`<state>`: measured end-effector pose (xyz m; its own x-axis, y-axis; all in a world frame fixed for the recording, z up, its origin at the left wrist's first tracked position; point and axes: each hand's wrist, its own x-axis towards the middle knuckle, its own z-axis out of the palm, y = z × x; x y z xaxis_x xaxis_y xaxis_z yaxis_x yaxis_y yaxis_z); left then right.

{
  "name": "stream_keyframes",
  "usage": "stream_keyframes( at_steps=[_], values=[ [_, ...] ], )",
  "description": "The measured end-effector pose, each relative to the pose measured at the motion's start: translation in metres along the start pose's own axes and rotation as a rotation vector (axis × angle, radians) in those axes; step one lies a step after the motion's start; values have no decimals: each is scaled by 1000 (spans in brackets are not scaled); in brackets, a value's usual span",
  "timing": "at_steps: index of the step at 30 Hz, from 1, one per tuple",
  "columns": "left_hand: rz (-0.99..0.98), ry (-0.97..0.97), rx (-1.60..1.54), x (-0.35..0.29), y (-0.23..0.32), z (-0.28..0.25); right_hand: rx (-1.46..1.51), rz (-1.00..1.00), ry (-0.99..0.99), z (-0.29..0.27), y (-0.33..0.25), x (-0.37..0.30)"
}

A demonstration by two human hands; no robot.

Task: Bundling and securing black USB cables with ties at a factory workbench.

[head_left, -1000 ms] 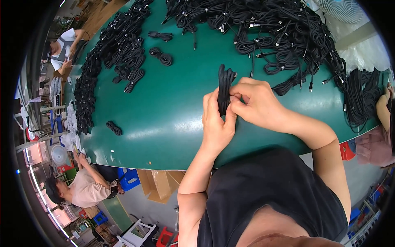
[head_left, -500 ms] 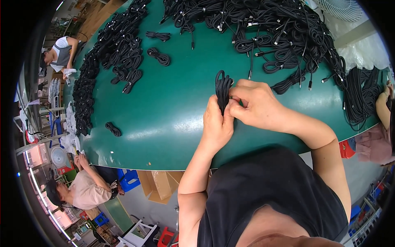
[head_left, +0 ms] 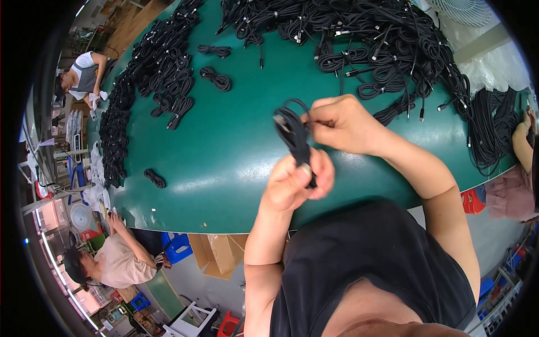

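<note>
A folded bundle of black cable (head_left: 291,132) stands tilted to the left above the green table. My left hand (head_left: 296,182) is closed round its lower part, the thumb lying across it. A metal plug end glints near the bundle's upper left. Just to the right, my right hand (head_left: 345,124) pinches a strand of the same cable, which arcs over from the bundle's top. Slight blur covers the upper loops. Beyond my hands, a large heap of coiled black cables (head_left: 387,62) spreads along the table's far side.
More bundled cables (head_left: 168,62) line the left side of the green table (head_left: 224,163); single bundles (head_left: 215,78) lie apart. A long hank of cable (head_left: 491,132) hangs at the right edge. Co-workers sit at left (head_left: 120,261) and upper left (head_left: 84,73); another's arm shows at right.
The bundle has tipped left, and my left hand has turned and now grips it lower. My right hand has moved slightly up and drawn a strand away from the bundle.
</note>
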<state>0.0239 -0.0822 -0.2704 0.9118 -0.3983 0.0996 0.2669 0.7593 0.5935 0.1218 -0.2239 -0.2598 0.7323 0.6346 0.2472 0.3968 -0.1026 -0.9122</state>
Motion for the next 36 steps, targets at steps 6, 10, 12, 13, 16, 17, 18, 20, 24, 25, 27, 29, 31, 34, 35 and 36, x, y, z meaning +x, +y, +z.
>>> stream_keyframes(
  at_steps=[6, 10, 12, 13, 16, 17, 18, 20, 24, 25, 27, 29, 31, 34, 35, 36],
  values=[
    [43, 416, 295, 1, 4, 0, -37, 27, 64, 1, -3, -12],
    [70, 561, 531, 7, 2, -9, -66, 28, 70, 5, -7, -8],
    [73, 609, 937, 8, -3, -17, 4, 123, 25, 5, -12, -7],
    [74, 644, 1345, 9, -5, -20, 4, 121, 25, 8, -12, -6],
    [495, 628, 1994, 25, -16, -27, 133, 322, 53, 19, -5, -5],
    [375, 684, 2084, 23, -19, -27, 173, 363, 6, 23, -5, -5],
    [378, 683, 2085, 23, -21, -28, 213, 402, -42, 25, -6, -6],
    [316, 726, 2117, 22, -22, -28, 253, 410, -107, 25, -9, -9],
    [40, 569, 1213, 12, -4, -38, 223, 372, -203, 8, -6, -9],
    [18, 499, 932, 11, 1, -34, 125, 251, -37, 5, -2, -9],
    [-53, 440, 747, 8, 5, -26, 23, 89, 198, 1, 4, -5],
    [-168, 346, 509, 6, 5, -18, 284, 104, 177, 5, 6, -1],
    [-203, 324, 412, 4, 2, -13, 637, 271, -3, 2, -4, 4],
    [-223, 267, 258, 4, -1, -5, 629, 311, 1, 5, -5, 7],
    [-225, 262, 212, 4, 0, -3, 670, 242, 49, 7, 3, 8],
    [-230, 258, 163, 4, 0, -3, 670, 245, 49, 6, 4, 9]
  ],
)
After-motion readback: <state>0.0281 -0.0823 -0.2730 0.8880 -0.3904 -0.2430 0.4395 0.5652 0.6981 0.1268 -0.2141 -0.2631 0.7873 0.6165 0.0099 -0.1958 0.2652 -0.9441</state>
